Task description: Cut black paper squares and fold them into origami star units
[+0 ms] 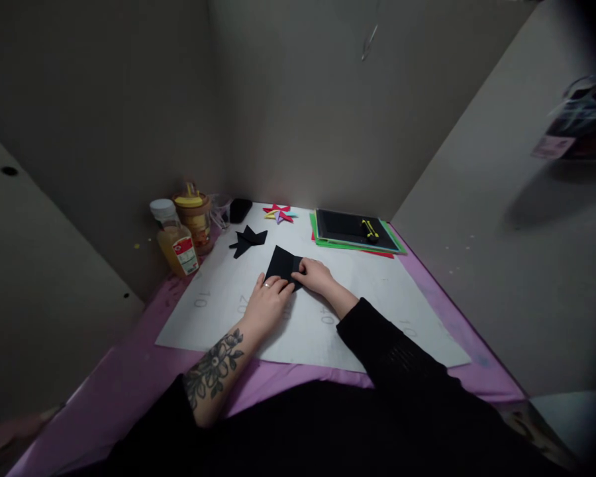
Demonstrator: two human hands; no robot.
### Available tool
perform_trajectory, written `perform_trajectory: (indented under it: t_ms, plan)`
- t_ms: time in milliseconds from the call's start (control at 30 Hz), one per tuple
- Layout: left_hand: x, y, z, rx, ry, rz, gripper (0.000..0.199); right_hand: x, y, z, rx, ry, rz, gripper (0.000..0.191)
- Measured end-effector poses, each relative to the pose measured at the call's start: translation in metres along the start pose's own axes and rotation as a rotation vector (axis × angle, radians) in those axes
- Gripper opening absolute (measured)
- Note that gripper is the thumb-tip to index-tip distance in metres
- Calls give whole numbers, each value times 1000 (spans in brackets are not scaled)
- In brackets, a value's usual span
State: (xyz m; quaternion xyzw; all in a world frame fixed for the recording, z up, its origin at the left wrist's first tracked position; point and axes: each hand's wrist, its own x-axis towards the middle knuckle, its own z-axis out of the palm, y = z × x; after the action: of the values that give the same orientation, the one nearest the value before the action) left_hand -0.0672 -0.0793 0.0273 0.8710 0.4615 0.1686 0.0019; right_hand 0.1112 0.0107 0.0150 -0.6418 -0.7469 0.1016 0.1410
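Note:
A folded piece of black paper [281, 262] lies on the white sheet [298, 344] in front of me. My left hand [269, 298] rests on its lower left part, fingers spread flat over the near edge. At the right edge of the paper, my right hand [314, 274] has its thumb and fingers pinched on it. Behind and to the left sits a folded black paper shape [248, 241] with several points. A multicoloured folded paper star [279, 213] lies farther back.
Stacked coloured sheets [332, 244] with a black and yellow tool [370, 230] on top lie at the back right. A juice bottle [177, 246], a yellow-lidded jar [195, 218], a clear cup [221, 211] and a dark flat object [240, 210] stand or lie back left. Walls enclose the table.

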Motion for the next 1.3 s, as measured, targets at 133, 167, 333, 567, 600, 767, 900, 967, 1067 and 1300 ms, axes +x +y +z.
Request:
perform_trajectory:
  t_ms: [133,167,333,567,600,767,900,967,1067,1300]
  plan:
    - [5,-2,6,23,-106,10,51,0,0,0,-3,-10,0,26]
    - [5,-2,5,26,-126,9,49,0,0,0,-4,-11,0,26]
    - [-1,4,-9,30,-146,22,37,0,0,-2,-4,-13,-3,24]
    - [-8,15,-14,61,-174,-27,29,0,-1,-3,-16,-9,2,24]
    - [-8,14,-14,62,-171,-26,29,0,-1,-2,-15,-7,2,24]
    - [-9,6,-10,5,-176,-35,26,0,0,-2,-12,-9,-22,24]
    - [-7,4,-5,-24,-122,-80,33,-2,0,-1,-29,12,-45,23]
    - [-6,5,-2,-18,-93,-54,43,-2,1,0,-26,18,-49,23]
    - [-5,7,0,-16,-135,-29,47,-2,2,0,-9,21,-49,23]
    - [0,11,-6,-1,-175,7,41,-1,1,0,25,22,-33,23]
